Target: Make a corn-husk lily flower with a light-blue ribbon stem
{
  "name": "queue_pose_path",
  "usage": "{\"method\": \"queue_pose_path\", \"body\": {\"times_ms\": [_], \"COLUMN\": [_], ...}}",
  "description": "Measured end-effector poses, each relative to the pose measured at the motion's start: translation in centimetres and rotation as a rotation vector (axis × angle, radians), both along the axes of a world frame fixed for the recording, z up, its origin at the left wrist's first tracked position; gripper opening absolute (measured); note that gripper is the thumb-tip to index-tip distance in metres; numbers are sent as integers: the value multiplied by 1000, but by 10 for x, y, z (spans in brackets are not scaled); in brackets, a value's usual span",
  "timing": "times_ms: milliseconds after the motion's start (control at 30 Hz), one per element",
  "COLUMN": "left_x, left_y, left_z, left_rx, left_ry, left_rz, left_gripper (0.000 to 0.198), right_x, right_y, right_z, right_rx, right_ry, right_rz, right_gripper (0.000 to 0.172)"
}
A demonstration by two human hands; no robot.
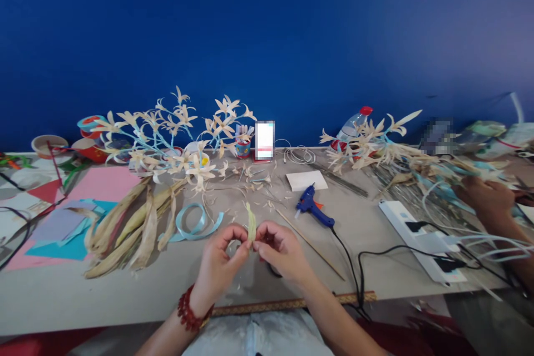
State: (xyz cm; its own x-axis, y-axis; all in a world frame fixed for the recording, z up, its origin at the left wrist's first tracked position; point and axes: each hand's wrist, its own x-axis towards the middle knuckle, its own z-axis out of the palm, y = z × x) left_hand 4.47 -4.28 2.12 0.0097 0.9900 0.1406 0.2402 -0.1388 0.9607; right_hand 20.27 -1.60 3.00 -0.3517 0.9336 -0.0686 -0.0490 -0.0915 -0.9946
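Between my fingertips, near the front middle of the table, a small pale green piece of husk [251,218] stands upright. My left hand [225,250] pinches it low on one side, a red beaded bracelet on that wrist. From the other side my right hand [281,247] pinches the same piece, thumb and fingers closed. Dry corn husks [144,222] lie in a heap to the left, beside a loop of light blue ribbon [194,222]. A blue glue gun [314,206] rests to the right, with a thin wooden stick [311,245] nearer my right hand.
Husk flowers on blue stems [171,122] stand at the back left, more flowers [375,147] at the back right. A white power strip [421,242] with cables lies at right, near another person's hand [484,197]. Coloured paper [104,183] covers the left; a phone [263,141] stands behind.
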Motion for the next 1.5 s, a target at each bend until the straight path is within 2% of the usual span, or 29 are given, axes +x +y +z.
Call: {"method": "queue_pose_path", "body": {"times_ms": [233,333,533,700,833,933,1033,1100,1167,1267,1300,1333,1367,1400,1500], "left_x": [1,1,0,-10,-43,-83,-119,-135,-142,-131,-120,-107,-92,-74,-23], "left_y": [1,0,0,5,10,15,23,31,38,40,36,31,25,19,7], "left_z": [2,4,-1,-15,-21,-21,-22,-24,-25,-22,-19,-16,-12,-9,-1], "left_rx": [62,75,84,51,63,85,34,12,15,51,75,113,144,143,89], "left_ry": [102,127,158,122,246,411,540,598,606,701,689,617,479,322,140], "left_rz": [68,72,58,140,252,437,547,537,491,544,570,544,447,291,-37], "left_gripper": [9,8,9,7,12,18,20,24,30,34,32,29,25,23,16], "right_x": [0,-1,-6,-2,30,71,101,104,92,65,57,50,44,39,28], "right_y": [-1,-2,-1,-1,7,15,20,18,14,7,5,3,2,1,-3], "right_z": [-1,-2,-6,-10,4,21,30,28,20,3,-3,-8,-12,-15,-16], "right_rx": [115,125,-46,-173,-143,38,163,112,-21,-143,-158,-168,-175,-176,-88], "right_ry": [-148,-148,24,285,460,545,507,391,289,270,277,274,264,240,55], "right_rz": [-55,-62,-37,-28,-103,-293,-421,-364,-216,-47,-3,38,83,123,197], "right_gripper": [8,8,9,11,18,26,27,21,14,16,17,17,17,16,10]}}
